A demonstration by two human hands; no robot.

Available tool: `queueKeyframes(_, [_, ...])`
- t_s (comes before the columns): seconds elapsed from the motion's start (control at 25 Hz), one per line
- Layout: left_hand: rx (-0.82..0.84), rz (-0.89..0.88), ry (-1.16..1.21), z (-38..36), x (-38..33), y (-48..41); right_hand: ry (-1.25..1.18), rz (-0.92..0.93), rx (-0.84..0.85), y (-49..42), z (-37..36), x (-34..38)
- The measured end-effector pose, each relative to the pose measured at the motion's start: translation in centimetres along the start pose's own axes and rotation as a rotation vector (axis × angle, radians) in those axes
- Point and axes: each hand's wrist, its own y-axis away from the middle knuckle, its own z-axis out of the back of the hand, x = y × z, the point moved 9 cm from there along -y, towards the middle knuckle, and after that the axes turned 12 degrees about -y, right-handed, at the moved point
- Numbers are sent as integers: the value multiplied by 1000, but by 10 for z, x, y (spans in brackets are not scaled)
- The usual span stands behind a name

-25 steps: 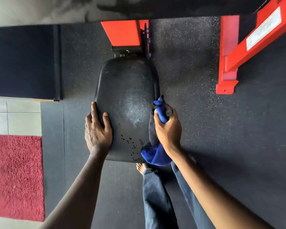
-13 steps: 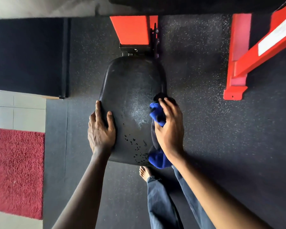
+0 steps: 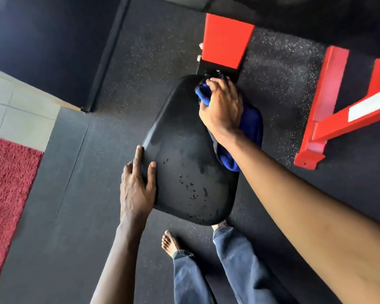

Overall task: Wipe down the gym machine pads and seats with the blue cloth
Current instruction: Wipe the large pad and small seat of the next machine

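A black padded seat (image 3: 184,154) on a red machine post (image 3: 225,42) fills the middle of the view, its surface damp and cracked near the front. My right hand (image 3: 222,108) grips a bunched blue cloth (image 3: 248,128) and presses it on the seat's far right corner by the post. The rest of the cloth hangs down off the seat's right edge under my wrist. My left hand (image 3: 138,183) rests on the seat's near left edge, fingers straight on the rim and thumb on top.
A red steel frame leg (image 3: 320,119) with a white label stands on the speckled rubber floor at the right. A dark wall pad (image 3: 53,44) is at the upper left, pale tiles and a red rug (image 3: 7,198) at the left. My bare feet (image 3: 170,244) stand just below the seat.
My right hand has slid the cloth from the seat's middle right edge up to the far corner by the post. The left hand stayed on the left edge. The camera tilted.
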Motion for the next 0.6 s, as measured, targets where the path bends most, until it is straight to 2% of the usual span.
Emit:
queueKeyframes(0.16, [11,30,144,0,17,9,1,429,256,39,-42,69])
queueKeyframes(0.2, [4,31,163,0,20,13,1,465,279,44,-48,79])
queueKeyframes(0.32, [-5,26,190,-2,30,23,-12,407,246,45,-47,89])
queueKeyframes(0.4, [-1,49,223,-4,44,31,4,497,311,64,-53,106])
queueKeyframes(0.52, [9,79,305,-11,58,44,5,678,502,95,-65,125])
queueKeyframes(0.6, [2,82,349,-15,60,51,-4,660,469,81,-65,122])
